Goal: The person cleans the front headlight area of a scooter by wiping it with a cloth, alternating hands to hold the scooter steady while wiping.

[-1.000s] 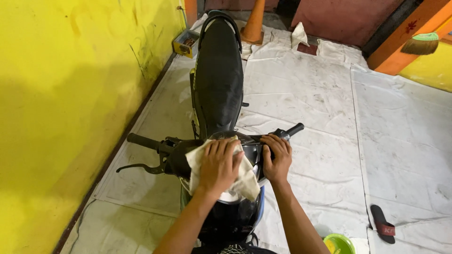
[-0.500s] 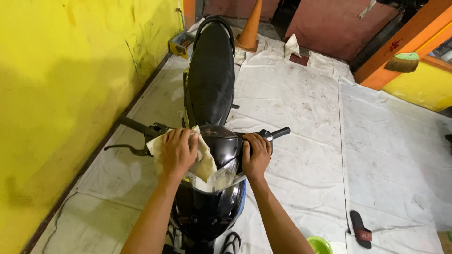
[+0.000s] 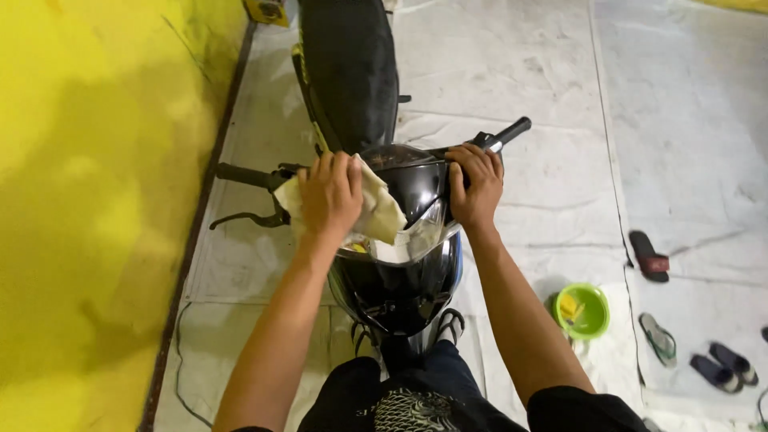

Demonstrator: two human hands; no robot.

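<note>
Cream-coloured cloth [image 3: 376,212] — crumpled, one item — lay pressed under our left hand [image 3: 330,196] on the left side of the motorcycle's black headlight cowl [image 3: 412,186]. We had the palm flat on it with the fingers spread and curled over its upper edge, so the hand was closed down on the cloth rather than open; a loose corner hung toward the clear headlight lens [image 3: 416,238].

Our right hand [image 3: 475,186] was wrapped shut around the right edge of the cowl, just inboard of the right handlebar grip [image 3: 512,131], which stuck out past the knuckles, untouched.

Motorcycle [image 3: 352,72] — black, seen from the front, with the long seat running away from us and the glossy front panel [image 3: 396,288] just below the lens. The left handlebar grip [image 3: 240,174] and its brake lever [image 3: 240,218] projected toward the yellow wall [image 3: 88,200], both near our left hand but apart from it.

Floor covering: white sheeting [image 3: 496,64], stained and creased, under the whole machine.

Other items on the sheeting, all well apart from our hands:
- green plastic bowl [image 3: 582,310], to the right of our right forearm, with something yellow inside it
- black sandal with a red strap [image 3: 648,256]
- green-strapped flip-flop [image 3: 661,338]
- pair of dark sandals [image 3: 724,366], near the right edge
- yellow box [image 3: 268,11], partly cropped, at the foot of the wall by the rear of the seat
</note>
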